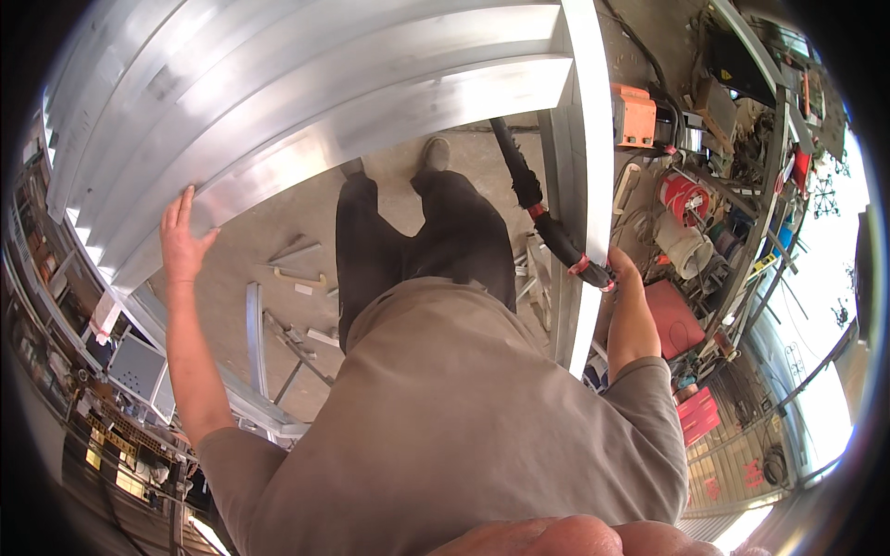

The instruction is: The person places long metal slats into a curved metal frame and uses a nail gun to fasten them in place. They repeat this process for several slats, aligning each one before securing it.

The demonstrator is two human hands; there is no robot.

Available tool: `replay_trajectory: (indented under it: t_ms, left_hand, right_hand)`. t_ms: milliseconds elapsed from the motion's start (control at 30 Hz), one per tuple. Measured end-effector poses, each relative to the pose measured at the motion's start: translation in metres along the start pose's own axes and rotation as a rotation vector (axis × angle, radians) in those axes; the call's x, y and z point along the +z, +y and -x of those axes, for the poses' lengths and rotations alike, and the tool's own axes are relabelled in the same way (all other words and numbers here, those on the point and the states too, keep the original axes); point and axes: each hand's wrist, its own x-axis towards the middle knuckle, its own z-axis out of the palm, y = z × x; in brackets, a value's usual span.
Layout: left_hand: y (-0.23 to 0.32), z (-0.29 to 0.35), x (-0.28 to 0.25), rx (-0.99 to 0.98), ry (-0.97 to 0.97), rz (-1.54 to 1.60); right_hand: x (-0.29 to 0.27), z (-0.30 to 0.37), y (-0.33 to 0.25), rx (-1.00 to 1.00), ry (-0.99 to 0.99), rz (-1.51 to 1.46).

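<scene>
At the near edge of a slatted metal frame (371, 120) in a cluttered workshop, a person in a grey-brown T-shirt (464, 398) and dark trousers (422, 236) stands with both arms reaching forward. The frame, its broad silvery slats running across the far left and middle of the scene, meets a long, bright beam (593, 176) on the right.

The left hand (188, 239) is spread, fingers stretched away from the body and thumb held wide, at the face of the nearest slat; it grasps nothing. The right hand (624, 269) is at the outer side of the beam, beside the taped end of a black cable (561, 239) that slants out from under the slats. Its fingers are partly hidden, and whether they are closed on the beam or the cable cannot be told.

Loose metal lengths (256, 334) lie on the concrete floor (301, 208) to the left of the legs. Beyond the beam, on the right, are an orange box (633, 118), a red bucket (684, 199) and, just nearer, a whitish bucket (684, 246). Nearer again, close to the right forearm, is a dull red panel (674, 318).
</scene>
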Motion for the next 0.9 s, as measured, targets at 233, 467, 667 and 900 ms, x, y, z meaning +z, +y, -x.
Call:
replay_trajectory:
  t_ms: [233, 467, 667, 900]
  left_hand:
    - [0.0, 0.002, -0.001, 0.03, 0.024, 0.02]
    - [-0.008, 0.003, -0.001, 0.044, 0.039, -0.005]
    - [-0.013, 0.003, 0.004, -0.011, 0.001, -0.07]
    - [-0.014, 0.008, 0.006, 0.039, 0.043, -0.03]
  right_hand:
    - [-0.006, 0.059, 0.023, -0.175, 0.074, -0.491]
    - [0.026, 0.267, 0.04, -1.025, 0.444, -0.588]
    - [0.145, 0.401, 0.011, -1.535, 0.733, -0.432]
    - [0.257, 0.443, -0.052, -1.654, 0.505, 0.127]
